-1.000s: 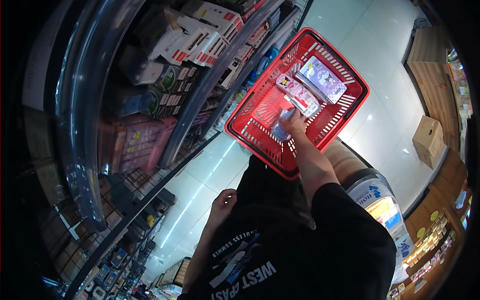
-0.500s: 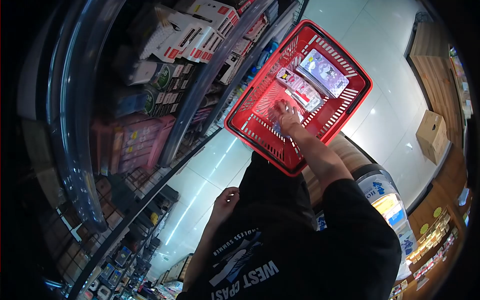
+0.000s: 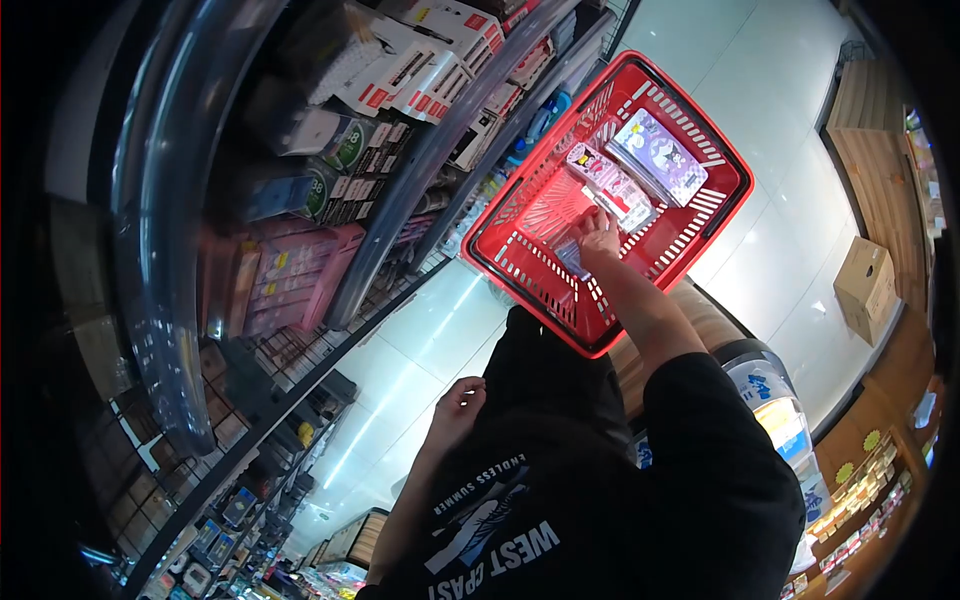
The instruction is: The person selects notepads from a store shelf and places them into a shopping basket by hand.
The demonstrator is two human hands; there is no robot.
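Inside the red basket, my right hand reaches down with its fingers bent together at the lower end of a pink-and-white package. What its fingertips pinch is too small to make out. A clear bluish packet lies just left of that hand. Beyond the pink package rests a purple box with a cartoon figure. My left hand hangs beside my body, fingers curled, with nothing visible in it.
Shelves with boxed goods run along the left. A cardboard box stands on the floor at right, near a wooden display. A round container with blue print is beside my right arm.
My right hand shifted from the bluish packet, spread its fingers over the basket bottom, then drew them together by the pink package. My left hand stays curled.
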